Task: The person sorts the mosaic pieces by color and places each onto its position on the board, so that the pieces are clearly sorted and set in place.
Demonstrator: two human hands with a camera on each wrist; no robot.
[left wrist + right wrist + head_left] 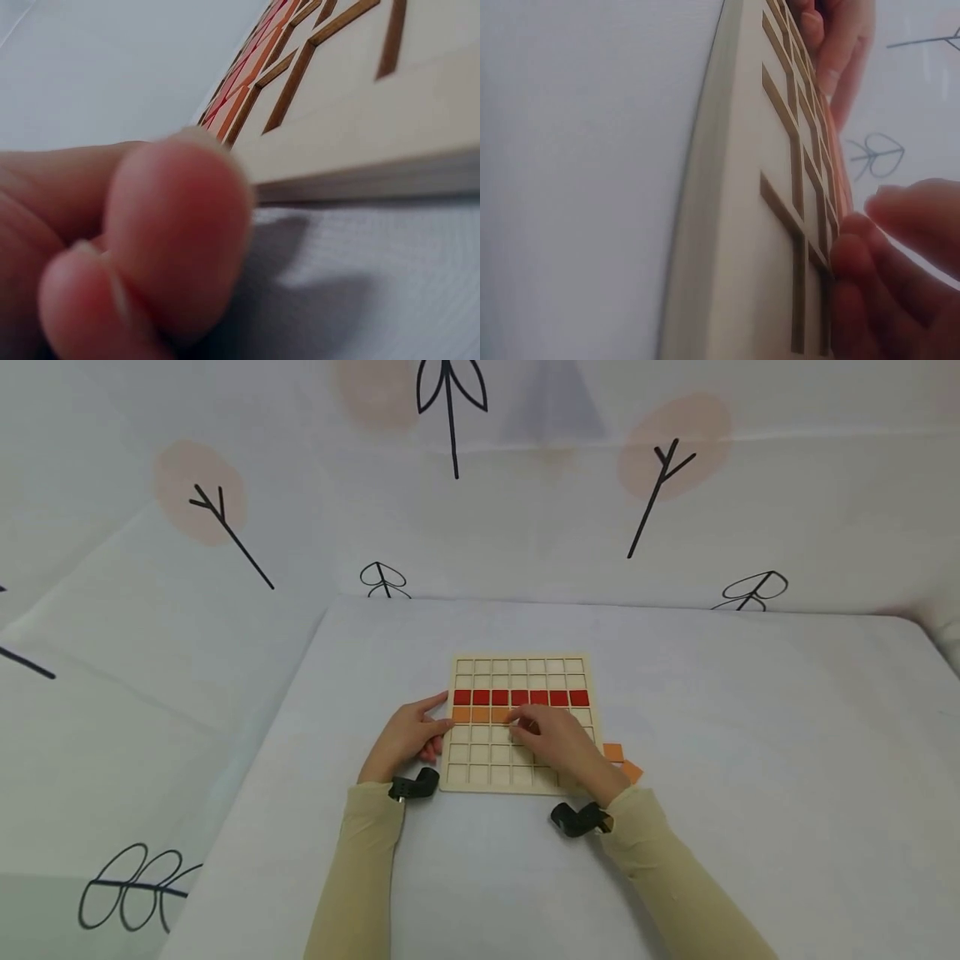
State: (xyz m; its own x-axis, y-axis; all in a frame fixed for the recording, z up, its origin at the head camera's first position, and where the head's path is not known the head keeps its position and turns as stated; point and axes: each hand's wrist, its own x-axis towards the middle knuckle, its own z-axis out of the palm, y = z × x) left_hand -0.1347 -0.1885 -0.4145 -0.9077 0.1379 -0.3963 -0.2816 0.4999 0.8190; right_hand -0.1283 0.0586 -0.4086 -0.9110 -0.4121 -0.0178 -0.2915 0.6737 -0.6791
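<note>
A pale wooden grid board [480, 774] lies flat on the table. Across one row run red square tiles [500, 697], and just below them orange square tiles [481, 715] fill the cells at the left end. My left hand [405, 737] holds the board's left edge, with thumb and forefinger against it beside the coloured rows. Over the board, my right hand [557, 742] has its bent fingertips at the third orange tile from the left. No tile shows between those fingertips, and the hand hides the cells beneath it. In the right wrist view, the fingertips [853, 255] meet the grid surface.
Loose orange tiles [632, 772] lie by the board's lower right side, partly covered by the right forearm and board edge. A white cloth covers the table [750, 760]. Behind stands a patterned cloth backdrop [525, 527]. Each wrist wears a black camera [576, 820].
</note>
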